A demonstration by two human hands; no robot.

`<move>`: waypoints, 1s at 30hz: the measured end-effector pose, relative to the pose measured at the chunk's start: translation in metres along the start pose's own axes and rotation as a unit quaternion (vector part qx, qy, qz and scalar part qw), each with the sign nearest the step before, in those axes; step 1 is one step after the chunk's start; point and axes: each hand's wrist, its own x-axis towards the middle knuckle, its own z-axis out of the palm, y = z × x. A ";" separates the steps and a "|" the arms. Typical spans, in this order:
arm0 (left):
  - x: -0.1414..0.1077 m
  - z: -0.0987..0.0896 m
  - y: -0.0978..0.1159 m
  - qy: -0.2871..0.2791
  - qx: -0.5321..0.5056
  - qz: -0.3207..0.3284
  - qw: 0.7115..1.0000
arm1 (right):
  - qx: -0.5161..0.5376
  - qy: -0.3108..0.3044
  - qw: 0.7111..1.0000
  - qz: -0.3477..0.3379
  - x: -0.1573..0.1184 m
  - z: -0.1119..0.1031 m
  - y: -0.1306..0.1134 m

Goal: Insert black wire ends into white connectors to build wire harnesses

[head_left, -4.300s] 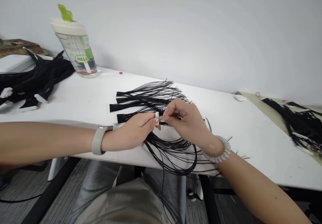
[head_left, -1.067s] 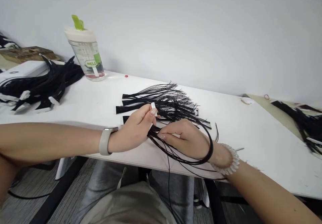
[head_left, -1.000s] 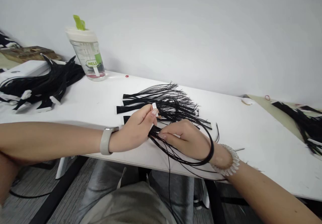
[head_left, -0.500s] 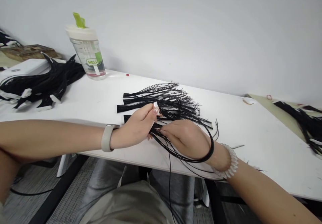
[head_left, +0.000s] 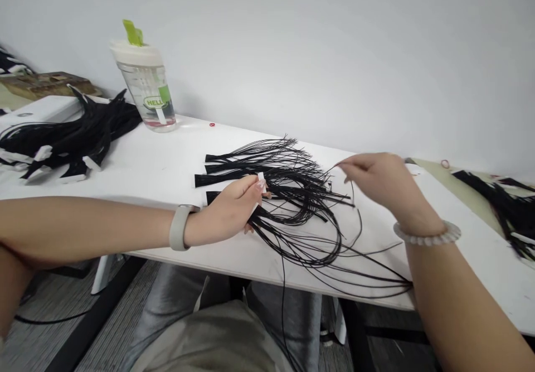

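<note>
My left hand [head_left: 234, 207] is closed around a bundle of black wires [head_left: 292, 244] that has white connectors [head_left: 261, 182] at its end. From that hand the wires loop out to the right over the front of the table. Off to the right, my right hand [head_left: 371, 179] is raised above the table, with thumb and forefinger pinched on a thin black wire [head_left: 332, 168]. Behind my left hand, several more bundles of black wires [head_left: 234, 165] lie side by side, their loose ends spread to the right.
A clear tumbler [head_left: 144, 87] with a green spout stands by the wall. To its left lies a heap of black wire bundles [head_left: 83, 126] with white connectors. More wires [head_left: 493, 193] lie at the far right. A small red ring [head_left: 212, 124] rests on the white table [head_left: 167, 177].
My right hand has left the bundle beside my left hand and moved up and to the right, a thin wire now in its fingers. My left hand has stayed in place.
</note>
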 end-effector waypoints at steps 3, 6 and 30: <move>0.001 0.000 0.000 0.003 -0.006 -0.018 1.000 | 0.198 0.110 0.968 0.108 0.011 -0.008 0.009; 0.000 0.001 0.000 0.001 -0.010 -0.024 1.000 | 0.408 0.182 0.885 0.131 0.016 -0.008 0.009; 0.000 -0.001 -0.002 -0.016 0.050 0.005 0.999 | -0.063 0.006 0.975 -0.212 -0.030 0.063 -0.051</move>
